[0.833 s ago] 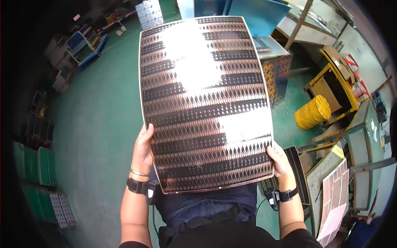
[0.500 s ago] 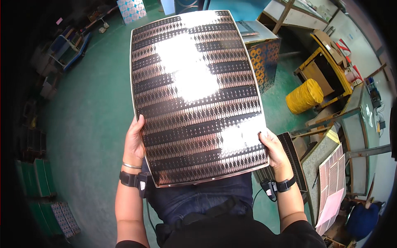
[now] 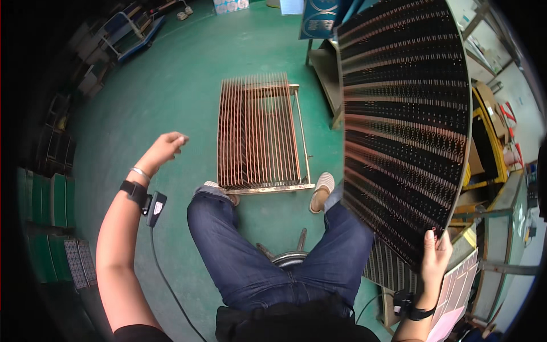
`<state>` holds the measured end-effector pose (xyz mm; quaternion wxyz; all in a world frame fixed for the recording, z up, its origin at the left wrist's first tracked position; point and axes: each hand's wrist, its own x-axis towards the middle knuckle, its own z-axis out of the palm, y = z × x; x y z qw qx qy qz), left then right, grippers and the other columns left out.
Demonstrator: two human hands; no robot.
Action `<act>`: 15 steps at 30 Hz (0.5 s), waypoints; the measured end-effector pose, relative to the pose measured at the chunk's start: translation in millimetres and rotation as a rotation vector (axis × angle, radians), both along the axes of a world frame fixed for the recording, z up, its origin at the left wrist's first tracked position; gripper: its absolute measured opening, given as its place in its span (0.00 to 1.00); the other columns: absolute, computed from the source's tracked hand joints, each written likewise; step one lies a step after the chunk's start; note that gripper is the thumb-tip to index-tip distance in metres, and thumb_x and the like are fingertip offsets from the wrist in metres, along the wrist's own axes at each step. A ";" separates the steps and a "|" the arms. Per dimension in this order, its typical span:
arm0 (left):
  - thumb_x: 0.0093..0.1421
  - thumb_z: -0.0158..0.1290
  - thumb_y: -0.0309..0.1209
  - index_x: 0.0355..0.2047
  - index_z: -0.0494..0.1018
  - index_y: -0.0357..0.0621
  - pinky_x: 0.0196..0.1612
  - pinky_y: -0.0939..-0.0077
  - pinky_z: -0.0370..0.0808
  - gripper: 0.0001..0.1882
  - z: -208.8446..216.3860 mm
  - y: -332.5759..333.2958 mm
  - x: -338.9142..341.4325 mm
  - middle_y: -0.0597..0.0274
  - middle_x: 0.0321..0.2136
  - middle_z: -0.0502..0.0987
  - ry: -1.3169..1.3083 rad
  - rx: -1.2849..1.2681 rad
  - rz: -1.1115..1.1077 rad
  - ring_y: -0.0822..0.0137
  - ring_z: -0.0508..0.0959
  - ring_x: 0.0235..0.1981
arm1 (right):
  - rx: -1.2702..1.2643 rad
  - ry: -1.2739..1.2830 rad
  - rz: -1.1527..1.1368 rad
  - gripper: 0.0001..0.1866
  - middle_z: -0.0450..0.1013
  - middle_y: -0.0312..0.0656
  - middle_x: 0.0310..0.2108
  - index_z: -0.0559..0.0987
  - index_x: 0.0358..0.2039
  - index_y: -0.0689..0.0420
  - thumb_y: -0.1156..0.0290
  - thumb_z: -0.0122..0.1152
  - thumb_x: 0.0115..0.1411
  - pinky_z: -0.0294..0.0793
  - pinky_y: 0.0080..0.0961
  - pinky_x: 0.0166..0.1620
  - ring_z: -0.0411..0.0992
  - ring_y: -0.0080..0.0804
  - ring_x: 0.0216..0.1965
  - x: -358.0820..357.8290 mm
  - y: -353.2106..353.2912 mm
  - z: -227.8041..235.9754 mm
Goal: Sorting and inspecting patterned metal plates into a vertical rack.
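Grips the copper-and-black patterned panel [image 3: 404, 114] low in the right hand [image 3: 436, 255], pointing its long axis upward from there, right of the slotted rack [image 3: 273, 188]; holds the left hand [image 3: 166, 148] half-curled, apparently empty, well apart.

The left grip [image 3: 164, 150] is held aloft with fingers [image 3: 178, 140] loosely curled, the bare forearm [image 3: 118, 225] angled forward from the elbow. The right grip [image 3: 435, 260] is clasped, its thumb [image 3: 429, 241] pointed upward; both legs [image 3: 242, 259] are spread apart.

Panel [image 3: 405, 122]: black, copper-banded, pale-dotted. Floor [image 3: 165, 97]: green. Jeans [image 3: 245, 256]: dark blue.
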<state>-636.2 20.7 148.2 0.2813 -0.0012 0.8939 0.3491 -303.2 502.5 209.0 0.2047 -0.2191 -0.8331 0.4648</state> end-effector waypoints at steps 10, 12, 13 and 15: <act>0.60 0.46 0.29 0.38 0.75 0.40 0.45 0.69 0.72 0.11 -188.0 167.1 -10.6 0.50 0.35 0.77 0.458 0.336 0.057 0.58 0.77 0.39 | 0.123 -0.045 0.001 0.07 0.60 0.31 0.19 0.69 0.31 0.66 0.74 0.52 0.62 0.59 0.15 0.26 0.55 0.15 0.24 -110.4 -67.0 -118.5; 0.57 0.47 0.26 0.37 0.75 0.41 0.50 0.67 0.69 0.10 -207.2 198.4 -1.8 0.50 0.39 0.75 0.524 0.270 -0.001 0.54 0.74 0.45 | 0.202 -0.009 0.049 0.12 0.68 0.43 0.18 0.71 0.42 0.69 0.77 0.55 0.59 0.68 0.19 0.26 0.66 0.20 0.19 -114.9 -62.0 -145.5; 0.56 0.48 0.25 0.38 0.75 0.41 0.52 0.66 0.67 0.10 -215.0 206.6 -1.8 0.50 0.41 0.74 0.531 0.231 -0.030 0.54 0.72 0.48 | 0.174 -0.064 0.067 0.13 0.69 0.44 0.19 0.71 0.43 0.69 0.77 0.55 0.59 0.69 0.19 0.27 0.69 0.22 0.20 -119.0 -64.4 -152.4; 0.55 0.48 0.24 0.39 0.74 0.42 0.55 0.64 0.64 0.12 -231.6 214.2 3.9 0.51 0.45 0.71 0.668 0.133 0.017 0.53 0.68 0.52 | 0.145 -0.034 0.083 0.14 0.72 0.46 0.21 0.71 0.45 0.68 0.77 0.54 0.59 0.70 0.20 0.28 0.73 0.27 0.22 -129.3 -70.2 -165.8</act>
